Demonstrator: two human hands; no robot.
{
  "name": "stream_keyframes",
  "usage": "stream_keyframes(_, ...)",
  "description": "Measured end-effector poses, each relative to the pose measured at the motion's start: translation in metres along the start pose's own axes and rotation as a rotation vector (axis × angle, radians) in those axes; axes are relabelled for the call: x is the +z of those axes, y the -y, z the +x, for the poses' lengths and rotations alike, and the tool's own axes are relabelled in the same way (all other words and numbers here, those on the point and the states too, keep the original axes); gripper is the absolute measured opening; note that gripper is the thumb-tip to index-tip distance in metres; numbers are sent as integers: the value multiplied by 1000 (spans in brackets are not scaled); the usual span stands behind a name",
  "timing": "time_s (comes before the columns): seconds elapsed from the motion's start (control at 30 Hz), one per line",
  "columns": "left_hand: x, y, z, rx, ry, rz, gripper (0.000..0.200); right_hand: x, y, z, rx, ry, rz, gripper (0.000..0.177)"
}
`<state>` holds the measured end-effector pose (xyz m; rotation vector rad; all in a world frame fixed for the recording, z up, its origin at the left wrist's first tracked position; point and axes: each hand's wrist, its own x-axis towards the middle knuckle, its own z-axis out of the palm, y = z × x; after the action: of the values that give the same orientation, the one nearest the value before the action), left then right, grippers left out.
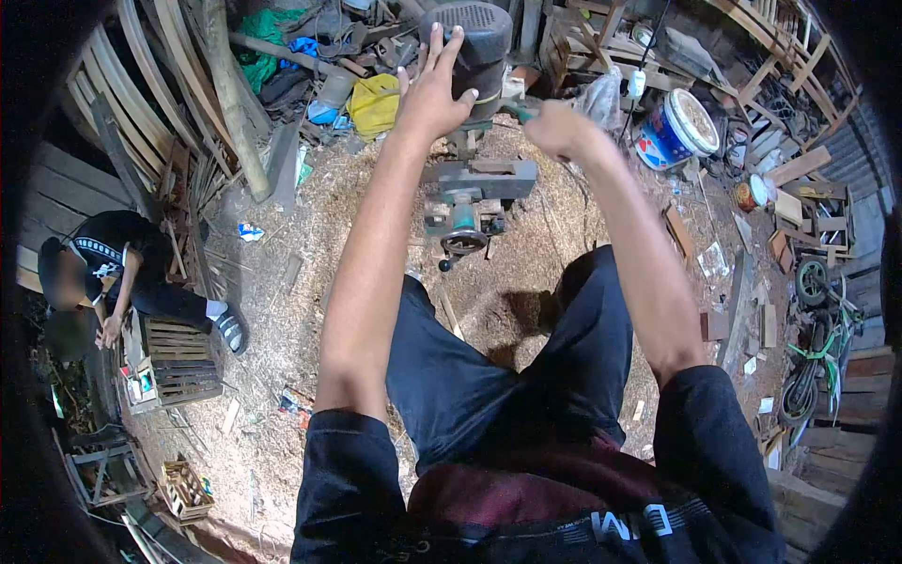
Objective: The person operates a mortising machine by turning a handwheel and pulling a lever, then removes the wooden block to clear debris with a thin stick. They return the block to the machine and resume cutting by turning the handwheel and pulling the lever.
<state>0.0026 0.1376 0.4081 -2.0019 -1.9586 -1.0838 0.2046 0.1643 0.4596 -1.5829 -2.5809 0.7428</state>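
Observation:
My left hand (436, 89) lies with spread fingers against the side of a dark cylindrical machine housing (474, 47) with a vented top. To the right of it, my right hand (554, 130) is curled and blurred, beside a small greenish part (519, 111); what its fingers hold, if anything, is hidden. Below both hands, a machine base with a grey metal block (498, 179) and a round handwheel (464, 242) stands on the shavings-covered ground.
A seated person (113, 254) is at the left beside a slatted crate (178, 352). A blue and white bucket (676, 130) stands at the right, with wood scraps around it. Curved wood strips (127, 85) lean at the upper left. A small bicycle (817, 367) is far right.

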Motion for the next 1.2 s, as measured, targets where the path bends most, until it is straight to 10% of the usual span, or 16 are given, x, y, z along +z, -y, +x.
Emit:
stream_keyframes(0.53,5,17,-9,191,23,-334,89,179,-65,-44,-4,-492,299,53)
stream_keyframes(0.73,75,34,-120,-91,-22,-376,63,248,-92,-38,-118,-583,308,61)
stream_keyframes(0.97,178,59,-229,-490,809,-165,70,274,-99,-35,-95,-487,459,60)
stream_keyframes(1.2,198,65,-256,-443,680,-182,76,341,-133,-8,-168,-587,424,68)
